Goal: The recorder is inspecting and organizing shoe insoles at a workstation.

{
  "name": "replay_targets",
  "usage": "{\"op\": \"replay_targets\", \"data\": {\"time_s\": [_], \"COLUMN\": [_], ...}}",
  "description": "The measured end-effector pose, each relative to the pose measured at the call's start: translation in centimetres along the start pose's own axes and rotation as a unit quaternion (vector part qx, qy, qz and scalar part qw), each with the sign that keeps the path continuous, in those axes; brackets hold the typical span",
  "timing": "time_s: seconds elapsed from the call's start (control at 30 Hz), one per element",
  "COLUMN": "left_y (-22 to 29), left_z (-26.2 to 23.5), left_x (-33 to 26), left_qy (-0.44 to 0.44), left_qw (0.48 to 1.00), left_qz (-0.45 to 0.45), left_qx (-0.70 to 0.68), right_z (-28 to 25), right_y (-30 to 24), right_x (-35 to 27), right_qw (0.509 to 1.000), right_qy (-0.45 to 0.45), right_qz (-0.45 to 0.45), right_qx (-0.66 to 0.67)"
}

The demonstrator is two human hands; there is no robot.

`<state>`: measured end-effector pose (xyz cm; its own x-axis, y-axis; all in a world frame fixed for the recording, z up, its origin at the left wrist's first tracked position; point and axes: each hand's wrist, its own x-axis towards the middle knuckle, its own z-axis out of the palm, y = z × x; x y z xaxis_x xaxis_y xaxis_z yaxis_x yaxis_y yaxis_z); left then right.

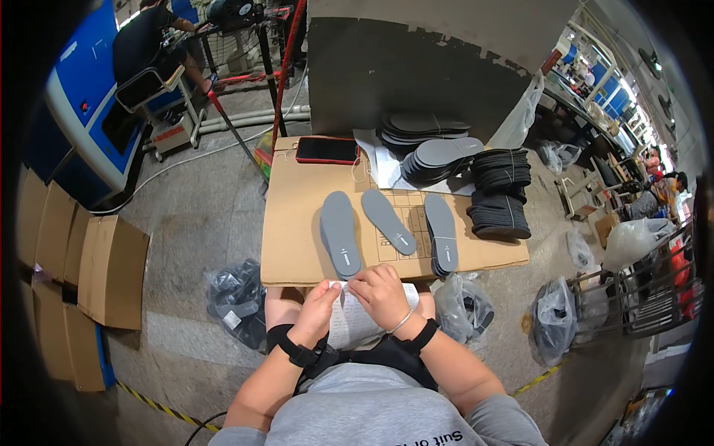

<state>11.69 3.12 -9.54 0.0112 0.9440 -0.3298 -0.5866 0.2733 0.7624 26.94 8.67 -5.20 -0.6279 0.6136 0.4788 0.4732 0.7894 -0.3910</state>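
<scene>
A white printed paper sheet [355, 327] lies over my lap at the near edge of the cardboard-topped table. My left hand [318, 311] pinches its upper left edge. Close beside it, my right hand [383, 296] has bent fingers closed on the sheet's top edge; the fingertips are partly hidden. A narrow dark gap shows in the sheet between the hands. Just beyond them is a stack of grey insoles [339, 227]. A grey insole [388, 221] lies slanted in the middle, and a tied bundle of grey insoles [441, 234] rests to its right.
More insole stacks [439, 156] and tied dark bundles [500, 215] stand at the back right of the cardboard [297, 215]. A red-edged phone [327, 151] lies back left. Plastic bags [236, 297] sit on the floor. Cartons [115, 267] stand left; a person [145, 44] sits far left.
</scene>
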Motion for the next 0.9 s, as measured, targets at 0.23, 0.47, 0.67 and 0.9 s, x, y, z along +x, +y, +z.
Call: {"op": "replay_targets", "data": {"time_s": [0.23,0.47,0.67,0.9], "left_y": [-0.6,0.7,0.2,0.0], "left_z": [-1.3,1.6,1.8,1.6], "left_x": [0.9,-0.7,-0.8,-0.6], "left_qy": [-0.023,-0.010,-0.034,-0.042], "left_qw": [0.999,0.877,0.854,0.852], "left_qz": [-0.020,0.216,0.201,0.193], "left_qx": [-0.017,0.429,0.479,0.486], "right_z": [0.7,-0.1,2.2,3.6], "right_y": [0.5,4.8,6.7,7.0], "right_x": [0.3,5.9,8.9,9.6], "right_qw": [0.985,0.950,0.946,0.936], "right_qy": [-0.022,-0.110,-0.286,-0.318], "right_qz": [0.079,0.188,0.054,0.072], "right_qx": [0.149,0.222,0.143,0.131]}}
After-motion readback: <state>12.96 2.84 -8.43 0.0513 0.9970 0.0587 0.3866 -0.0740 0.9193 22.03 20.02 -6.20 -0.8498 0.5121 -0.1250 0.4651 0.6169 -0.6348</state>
